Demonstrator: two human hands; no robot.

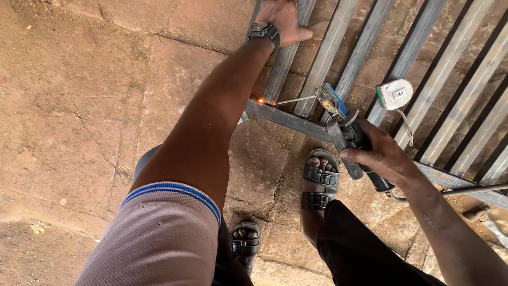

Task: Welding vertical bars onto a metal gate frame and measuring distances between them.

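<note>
I find the left hand [283,18] pressed flat on an upright bar of the metal grille [338,47] lying on the floor, the right hand [378,156] clamped on the electrode holder [349,132], its rod [293,99] sparking at the corner joint, so welding appears underway and calls for steady bracing.

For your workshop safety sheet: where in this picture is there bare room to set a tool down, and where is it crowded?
Bare floor lies left of the left arm. Crowded: the grille bars, tape measure, the welding holder in the right hand, and the left hand pressing a bar.
</note>
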